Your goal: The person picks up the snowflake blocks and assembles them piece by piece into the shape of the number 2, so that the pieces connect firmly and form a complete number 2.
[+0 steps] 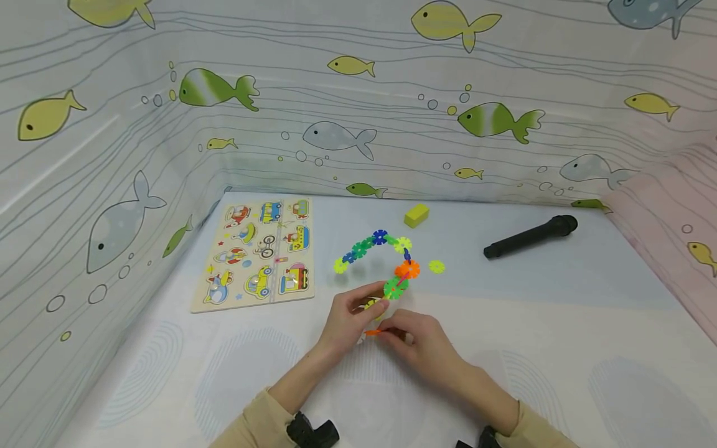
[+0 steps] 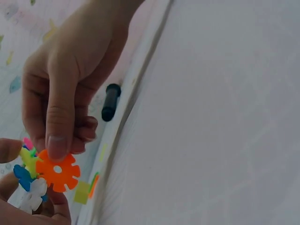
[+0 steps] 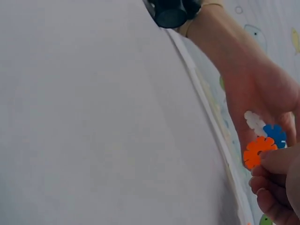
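My left hand (image 1: 348, 318) holds a curved chain of notched, flower-shaped plastic discs (image 1: 361, 249) in green, blue, yellow and orange. The chain arcs away over the table and bends round to the left at its far end. Close in front, my right hand (image 1: 428, 342) pinches an orange notched disc (image 2: 58, 171) between thumb and fingers. In the right wrist view that orange disc overlaps a blue disc (image 3: 275, 135), with a white disc (image 3: 254, 122) just behind, by the left palm. My left fingers partly hide the near end of the chain.
A loose yellow-green disc (image 1: 437, 267) lies right of the chain. Beyond it are a yellow block (image 1: 416, 215) and a black microphone (image 1: 529, 238). A wooden picture puzzle board (image 1: 238, 287) lies at the left. Fish-patterned sheeting (image 1: 392, 168) rises behind the table.
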### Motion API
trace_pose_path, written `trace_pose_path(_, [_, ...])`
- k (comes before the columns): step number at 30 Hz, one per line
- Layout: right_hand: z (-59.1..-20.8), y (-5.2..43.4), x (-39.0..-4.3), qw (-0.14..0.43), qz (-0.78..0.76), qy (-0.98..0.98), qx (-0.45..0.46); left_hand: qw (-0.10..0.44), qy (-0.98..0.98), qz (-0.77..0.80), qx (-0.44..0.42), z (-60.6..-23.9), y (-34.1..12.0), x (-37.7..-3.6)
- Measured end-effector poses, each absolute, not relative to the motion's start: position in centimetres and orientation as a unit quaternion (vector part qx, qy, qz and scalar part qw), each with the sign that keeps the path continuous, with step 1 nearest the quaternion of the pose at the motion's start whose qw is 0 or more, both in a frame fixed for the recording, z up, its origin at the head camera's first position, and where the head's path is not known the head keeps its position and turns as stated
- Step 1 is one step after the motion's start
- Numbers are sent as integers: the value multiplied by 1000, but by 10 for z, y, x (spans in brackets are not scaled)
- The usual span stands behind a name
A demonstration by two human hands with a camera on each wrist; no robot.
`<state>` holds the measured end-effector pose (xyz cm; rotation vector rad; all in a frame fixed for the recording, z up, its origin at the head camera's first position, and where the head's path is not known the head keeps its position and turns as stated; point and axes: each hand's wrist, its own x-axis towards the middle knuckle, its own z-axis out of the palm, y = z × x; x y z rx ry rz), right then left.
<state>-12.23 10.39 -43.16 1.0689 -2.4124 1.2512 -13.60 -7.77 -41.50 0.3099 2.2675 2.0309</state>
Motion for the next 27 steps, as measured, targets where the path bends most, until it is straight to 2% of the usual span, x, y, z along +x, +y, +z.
trace_pose_path(11, [-435,102,-123,213,330,-812,432,46,739,664,103,-416,-76,-135])
trace_pose_path(19, [-439,101,-122,184,345,-821,415,45,737,668,96,-418,-74,-136])
trace_pose_path(27, [-439,101,-122,204,373,-793,437,39,735,672,83,-419,-73,-134])
